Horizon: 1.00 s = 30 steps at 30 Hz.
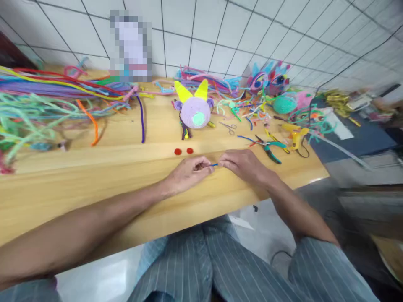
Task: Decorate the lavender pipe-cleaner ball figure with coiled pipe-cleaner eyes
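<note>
While our left grip (190,173) and right grip (241,163) pinch a blue pipe cleaner (214,165), we have two red discs (178,152) on the desk (141,163), just beyond the left grip.

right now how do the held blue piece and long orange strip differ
The blue piece is pinched by the left hand and right hand; neither touches the long orange strip. The blue piece shows only a short bit; the long orange strip shows much more. The blue piece looks straight; the long orange strip bends. Both look slender.
</note>
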Tool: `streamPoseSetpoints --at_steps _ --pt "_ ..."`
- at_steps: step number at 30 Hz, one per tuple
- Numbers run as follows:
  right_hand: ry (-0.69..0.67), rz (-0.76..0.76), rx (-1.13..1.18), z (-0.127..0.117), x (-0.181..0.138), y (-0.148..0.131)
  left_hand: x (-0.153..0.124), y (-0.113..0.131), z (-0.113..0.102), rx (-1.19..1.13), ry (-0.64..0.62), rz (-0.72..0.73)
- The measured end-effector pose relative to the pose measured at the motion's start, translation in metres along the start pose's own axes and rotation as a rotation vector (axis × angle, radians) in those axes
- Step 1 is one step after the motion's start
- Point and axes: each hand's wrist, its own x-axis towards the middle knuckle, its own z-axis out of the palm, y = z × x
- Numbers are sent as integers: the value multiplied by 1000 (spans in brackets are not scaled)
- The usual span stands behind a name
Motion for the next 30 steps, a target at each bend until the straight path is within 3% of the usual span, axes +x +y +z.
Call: streamPoseSetpoints --at_steps 4,10,13,17,20,23,27,30 --pt "-34 9 15 -5 -1 -4 -6 -2 0 0 -20 2" --pt "176 168 115 -32 -13 11 -6 -1 5 3 -94 -42" --pt "180 211 175 -37 -20 12 -8 -2 11 -19 -63 -55" --pt "145 190 214 -31 -23 4 -11 -1 12 -82 41 -83" --pt "105 165 213 -26 -21 -6 -8 1 9 -251 74 -121" --pt "46 128 176 -21 -15 -13 -4 2 6 -407 14 -141" --pt "-19 36 62 -14 -2 -16 -4 0 4 -374 -110 -87" --pt "162 12 -69 -15 4 -17 -3 -1 3 -478 -68 -100"
